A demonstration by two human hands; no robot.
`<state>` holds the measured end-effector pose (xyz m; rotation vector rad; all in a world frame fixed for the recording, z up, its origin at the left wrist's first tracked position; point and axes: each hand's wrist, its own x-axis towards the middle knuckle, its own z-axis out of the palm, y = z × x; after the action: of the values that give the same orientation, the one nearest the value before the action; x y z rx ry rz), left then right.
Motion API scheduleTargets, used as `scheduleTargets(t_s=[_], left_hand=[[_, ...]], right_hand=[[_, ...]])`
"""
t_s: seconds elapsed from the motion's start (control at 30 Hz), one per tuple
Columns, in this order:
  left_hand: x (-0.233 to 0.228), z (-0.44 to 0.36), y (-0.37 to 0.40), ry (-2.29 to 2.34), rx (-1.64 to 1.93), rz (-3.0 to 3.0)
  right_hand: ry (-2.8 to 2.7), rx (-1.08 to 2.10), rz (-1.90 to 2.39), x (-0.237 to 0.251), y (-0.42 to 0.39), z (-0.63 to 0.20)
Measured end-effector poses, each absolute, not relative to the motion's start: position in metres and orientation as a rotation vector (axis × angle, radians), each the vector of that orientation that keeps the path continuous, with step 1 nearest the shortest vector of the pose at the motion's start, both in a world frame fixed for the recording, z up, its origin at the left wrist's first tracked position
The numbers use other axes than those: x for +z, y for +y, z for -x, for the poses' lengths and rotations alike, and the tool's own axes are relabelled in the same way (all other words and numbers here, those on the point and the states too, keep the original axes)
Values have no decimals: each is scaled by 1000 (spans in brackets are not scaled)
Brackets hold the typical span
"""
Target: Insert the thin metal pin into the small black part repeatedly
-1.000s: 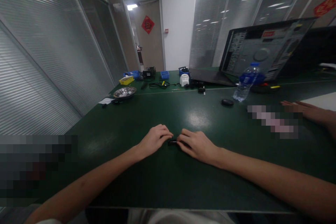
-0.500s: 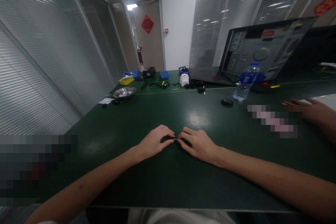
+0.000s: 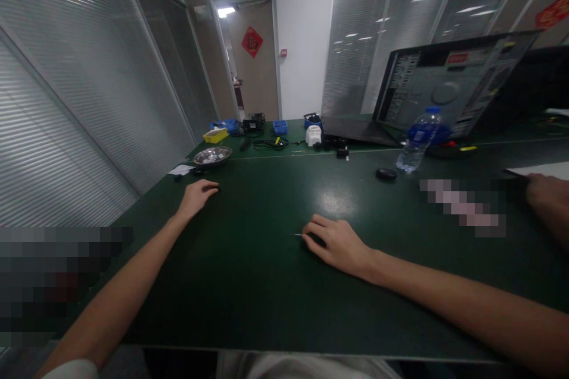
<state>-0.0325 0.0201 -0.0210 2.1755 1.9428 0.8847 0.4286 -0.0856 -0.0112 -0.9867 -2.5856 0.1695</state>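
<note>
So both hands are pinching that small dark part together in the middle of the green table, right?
Not quite. In the head view only the right hand is on the small dark part in the middle of the green table. The left hand is stretched out to the far left, near the metal bowl.

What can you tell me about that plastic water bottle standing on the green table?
The water bottle is clear plastic with a blue cap and a blue label around its upper half. It stands upright, cap on, on the dark green table, far right of middle, in front of the open computer case. A small black oval object lies just left of it. No hand touches it.
</note>
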Motion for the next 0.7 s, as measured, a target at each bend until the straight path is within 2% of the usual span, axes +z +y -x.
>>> scheduleTargets(t_s=[0.13,0.27,0.57,0.7], left_hand=[[-26,101,20,2258,927,-2069],[-32,133,18,2430,916,-1971],[-37,140,20,2493,892,-1980],[-31,132,15,2565,722,-2080]], right_hand=[[-2585,162,991,-11,-85,-428],[-2588,161,997,-12,-85,-428],[-2600,172,985,-11,-85,-429],[-2603,161,991,-11,-85,-428]])
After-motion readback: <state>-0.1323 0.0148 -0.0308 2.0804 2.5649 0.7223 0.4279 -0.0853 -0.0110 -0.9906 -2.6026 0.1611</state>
